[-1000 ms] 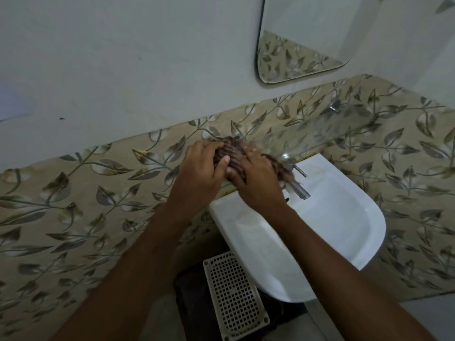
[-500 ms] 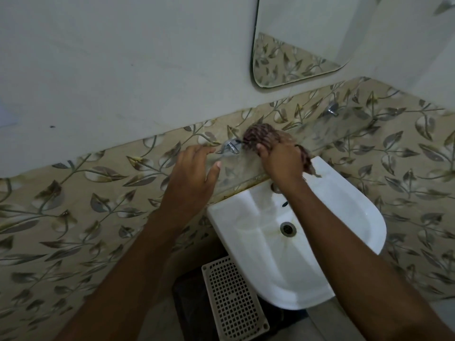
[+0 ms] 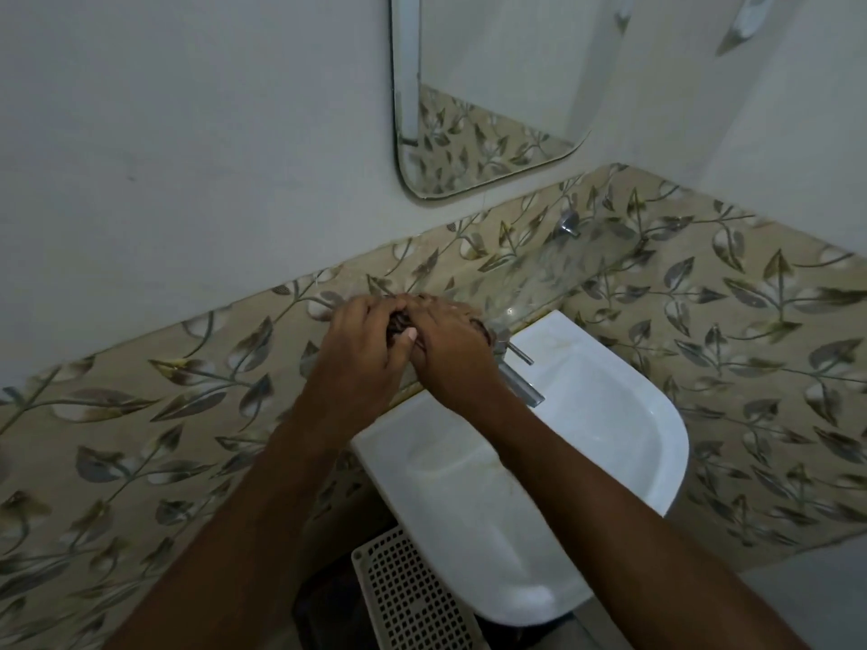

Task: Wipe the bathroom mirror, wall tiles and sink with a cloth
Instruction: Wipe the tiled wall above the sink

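Above the back-left corner of the white ceramic sink [image 3: 610, 443], both hands meet against the leaf-patterned beige wall tiles [image 3: 703, 321]. The left hand [image 3: 361, 354] and right hand [image 3: 450, 349] curl together around a dark brown cloth [image 3: 399, 327], mostly hidden between them. Its basin holds nothing I can make out. A chrome tap [image 3: 520, 377] is partly covered by the right wrist. The rounded wall mirror [image 3: 488, 100] is cut off at the top. Below the sink stands a white perforated plastic basket [image 3: 408, 598], contents unclear.
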Demonstrator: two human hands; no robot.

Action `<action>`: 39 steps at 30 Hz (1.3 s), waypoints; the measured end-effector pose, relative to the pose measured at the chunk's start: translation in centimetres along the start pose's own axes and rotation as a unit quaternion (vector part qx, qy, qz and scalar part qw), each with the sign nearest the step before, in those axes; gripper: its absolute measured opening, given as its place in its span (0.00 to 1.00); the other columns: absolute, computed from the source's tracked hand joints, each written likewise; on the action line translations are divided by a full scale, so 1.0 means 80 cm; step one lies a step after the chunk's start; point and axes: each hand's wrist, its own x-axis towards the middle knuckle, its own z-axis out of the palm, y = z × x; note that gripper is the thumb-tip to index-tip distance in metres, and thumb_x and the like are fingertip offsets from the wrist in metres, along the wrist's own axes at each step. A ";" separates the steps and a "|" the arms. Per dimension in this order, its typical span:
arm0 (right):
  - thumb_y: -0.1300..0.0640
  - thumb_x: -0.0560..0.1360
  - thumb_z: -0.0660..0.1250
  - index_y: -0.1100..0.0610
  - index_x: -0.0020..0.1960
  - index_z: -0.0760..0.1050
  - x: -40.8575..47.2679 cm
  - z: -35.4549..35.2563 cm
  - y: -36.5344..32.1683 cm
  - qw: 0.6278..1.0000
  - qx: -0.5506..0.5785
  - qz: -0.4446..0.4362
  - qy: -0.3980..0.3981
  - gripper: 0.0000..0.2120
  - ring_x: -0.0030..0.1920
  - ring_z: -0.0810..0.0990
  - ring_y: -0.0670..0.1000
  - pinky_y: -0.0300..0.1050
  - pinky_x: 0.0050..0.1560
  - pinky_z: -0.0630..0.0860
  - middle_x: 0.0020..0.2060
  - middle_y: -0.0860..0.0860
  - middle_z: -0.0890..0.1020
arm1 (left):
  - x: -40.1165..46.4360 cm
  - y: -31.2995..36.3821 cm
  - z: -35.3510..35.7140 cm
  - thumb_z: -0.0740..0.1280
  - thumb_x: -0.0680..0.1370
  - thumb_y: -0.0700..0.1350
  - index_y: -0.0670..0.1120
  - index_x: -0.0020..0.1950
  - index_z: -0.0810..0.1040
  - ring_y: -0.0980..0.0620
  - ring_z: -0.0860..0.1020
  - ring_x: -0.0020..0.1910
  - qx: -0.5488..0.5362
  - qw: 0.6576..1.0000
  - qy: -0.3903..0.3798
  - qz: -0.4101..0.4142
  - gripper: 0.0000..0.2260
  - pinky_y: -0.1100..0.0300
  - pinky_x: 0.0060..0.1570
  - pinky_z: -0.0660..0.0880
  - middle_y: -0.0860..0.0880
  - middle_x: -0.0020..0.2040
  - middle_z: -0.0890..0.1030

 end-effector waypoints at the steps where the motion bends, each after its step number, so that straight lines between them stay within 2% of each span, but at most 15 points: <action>1: 0.46 0.81 0.55 0.55 0.74 0.69 0.007 -0.007 0.013 0.999 0.019 0.033 -0.005 0.25 0.67 0.76 0.57 0.57 0.68 0.71 0.67 0.56 0.79 | 0.003 0.004 0.002 0.59 0.81 0.53 0.44 0.67 0.74 0.43 0.71 0.61 0.008 1.000 -0.003 0.012 0.20 0.49 0.61 0.69 0.42 0.61 0.75; 4: 0.48 0.80 0.63 0.49 0.74 0.70 0.028 -0.032 0.080 0.990 0.015 0.141 0.014 0.23 0.65 0.77 0.56 0.53 0.66 0.74 0.65 0.54 0.79 | 0.010 0.013 0.004 0.60 0.81 0.52 0.44 0.66 0.75 0.44 0.71 0.60 0.014 0.999 -0.005 0.047 0.18 0.53 0.59 0.67 0.42 0.61 0.75; 6: 0.48 0.80 0.65 0.51 0.73 0.71 0.038 -0.050 0.130 0.980 -0.011 0.194 0.032 0.22 0.63 0.77 0.58 0.53 0.64 0.74 0.63 0.56 0.80 | 0.011 0.015 0.005 0.62 0.81 0.51 0.45 0.67 0.75 0.46 0.70 0.61 0.007 0.999 0.000 0.048 0.17 0.57 0.58 0.65 0.43 0.61 0.75; 9: 0.48 0.81 0.64 0.56 0.71 0.72 0.046 -0.061 0.158 0.972 -0.034 0.229 0.032 0.22 0.63 0.77 0.60 0.52 0.64 0.73 0.63 0.58 0.80 | 0.014 0.013 0.010 0.59 0.81 0.54 0.45 0.67 0.74 0.46 0.71 0.61 0.010 0.999 0.001 0.050 0.19 0.55 0.58 0.68 0.43 0.61 0.75; 11: 0.47 0.81 0.63 0.54 0.72 0.70 0.043 -0.056 0.138 0.975 -0.050 0.214 0.031 0.22 0.63 0.77 0.60 0.53 0.64 0.74 0.62 0.58 0.80 | 0.019 0.013 0.016 0.58 0.81 0.54 0.44 0.66 0.74 0.45 0.72 0.60 0.006 0.998 -0.007 0.054 0.20 0.51 0.59 0.70 0.43 0.61 0.76; 13: 0.47 0.80 0.61 0.51 0.71 0.71 0.027 -0.044 0.098 0.985 -0.061 0.160 0.021 0.20 0.60 0.79 0.58 0.55 0.61 0.76 0.60 0.56 0.81 | 0.028 0.017 0.027 0.60 0.81 0.53 0.43 0.66 0.74 0.43 0.72 0.59 0.001 0.997 -0.007 0.074 0.19 0.47 0.59 0.72 0.42 0.60 0.76; 16: 0.57 0.78 0.60 0.55 0.63 0.77 0.003 -0.026 0.053 0.999 -0.047 0.013 0.019 0.15 0.54 0.81 0.56 0.54 0.57 0.77 0.55 0.55 0.83 | 0.045 0.036 0.041 0.59 0.81 0.53 0.44 0.67 0.74 0.44 0.72 0.61 -0.011 0.997 -0.015 0.079 0.20 0.49 0.61 0.70 0.42 0.61 0.75; 18: 0.60 0.77 0.61 0.56 0.60 0.78 0.003 -0.030 0.064 1.000 -0.012 -0.018 0.022 0.14 0.52 0.81 0.55 0.52 0.57 0.77 0.54 0.55 0.83 | 0.056 0.050 0.049 0.57 0.80 0.55 0.43 0.68 0.74 0.44 0.70 0.62 -0.016 0.995 -0.029 0.089 0.22 0.49 0.62 0.69 0.42 0.62 0.74; 21: 0.53 0.80 0.63 0.53 0.64 0.77 0.020 -0.049 0.120 0.996 0.030 0.075 0.035 0.14 0.54 0.80 0.54 0.50 0.57 0.76 0.54 0.54 0.83 | 0.067 0.062 0.057 0.57 0.80 0.54 0.41 0.67 0.74 0.42 0.71 0.59 -0.012 0.992 -0.031 0.120 0.22 0.48 0.60 0.70 0.40 0.61 0.75; 24: 0.48 0.81 0.63 0.54 0.68 0.74 0.043 -0.070 0.197 0.979 -0.019 0.202 0.032 0.18 0.61 0.77 0.58 0.50 0.61 0.72 0.60 0.57 0.81 | 0.073 0.068 0.067 0.57 0.81 0.54 0.40 0.67 0.74 0.40 0.73 0.58 0.010 0.989 -0.035 0.144 0.22 0.47 0.59 0.71 0.39 0.59 0.75; 29: 0.45 0.82 0.61 0.57 0.69 0.73 0.072 -0.087 0.244 0.955 -0.045 0.292 0.007 0.21 0.63 0.76 0.62 0.54 0.61 0.74 0.62 0.60 0.79 | 0.082 0.085 0.084 0.58 0.82 0.51 0.38 0.64 0.76 0.39 0.76 0.52 0.010 0.984 -0.031 0.173 0.20 0.45 0.51 0.76 0.38 0.55 0.77; 31: 0.45 0.82 0.60 0.55 0.69 0.73 0.063 -0.083 0.226 0.962 -0.053 0.268 0.004 0.20 0.63 0.77 0.61 0.53 0.61 0.73 0.62 0.60 0.79 | 0.088 0.089 0.091 0.59 0.81 0.51 0.38 0.62 0.76 0.38 0.76 0.51 0.008 0.981 -0.031 0.190 0.19 0.45 0.50 0.77 0.37 0.53 0.77; 34: 0.45 0.82 0.57 0.55 0.66 0.74 0.030 -0.077 0.187 0.990 -0.027 0.140 -0.002 0.19 0.60 0.78 0.56 0.50 0.61 0.74 0.59 0.56 0.81 | 0.104 0.096 0.101 0.56 0.79 0.56 0.44 0.64 0.74 0.42 0.73 0.58 -0.039 0.987 -0.065 0.144 0.21 0.44 0.58 0.74 0.42 0.59 0.76; 36: 0.47 0.81 0.57 0.55 0.64 0.75 0.011 -0.079 0.170 0.997 0.026 0.076 -0.006 0.18 0.59 0.78 0.52 0.47 0.61 0.74 0.59 0.54 0.82 | 0.113 0.099 0.111 0.60 0.79 0.54 0.45 0.66 0.74 0.45 0.71 0.62 -0.058 0.988 -0.063 0.130 0.20 0.49 0.63 0.71 0.44 0.62 0.75; 39: 0.44 0.80 0.56 0.51 0.66 0.75 0.024 -0.079 0.197 0.996 0.018 0.086 -0.015 0.20 0.61 0.78 0.50 0.49 0.63 0.74 0.60 0.51 0.81 | 0.124 0.098 0.122 0.62 0.79 0.53 0.43 0.65 0.76 0.44 0.74 0.60 -0.044 0.985 -0.050 0.158 0.19 0.50 0.60 0.74 0.44 0.60 0.77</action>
